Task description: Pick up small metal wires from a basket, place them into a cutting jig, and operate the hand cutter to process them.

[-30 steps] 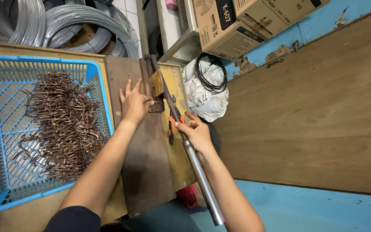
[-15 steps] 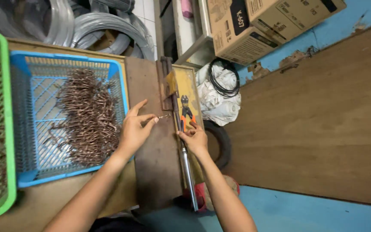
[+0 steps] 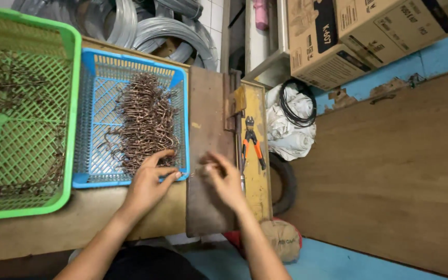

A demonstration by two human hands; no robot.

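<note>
Two bare hands meet low in the head view, over a dark metal plate (image 3: 208,140) that lies on a wooden bench (image 3: 79,218). At about seven o'clock from the frame's centre the left hand (image 3: 149,184) rests on the near right corner of a blue plastic basket (image 3: 95,124), fingers loosely spread and touching the rim; whether it pinches anything cannot be told. Inside that basket, at about ten o'clock, lies a heap of bent copper-coloured wire pieces (image 3: 146,122), just beyond the left fingertips. Close to six o'clock the right hand (image 3: 225,179) is motion-blurred above the plate, fingers curled toward the left hand and near it, not touching; its grip cannot be told either. Just right of this hand, at about four o'clock from it, orange-handled pliers (image 3: 252,145) lie on a yellowish strip (image 3: 257,176) along the plate's right edge. Far at nine o'clock sits a green basket (image 3: 71,103) holding more dark wire pieces. Coils of grey steel wire (image 3: 167,31) lean at twelve o'clock, cardboard boxes (image 3: 369,31) at one o'clock, and a white sack with a black cable loop (image 3: 294,122) at three o'clock beside the bench.
</note>
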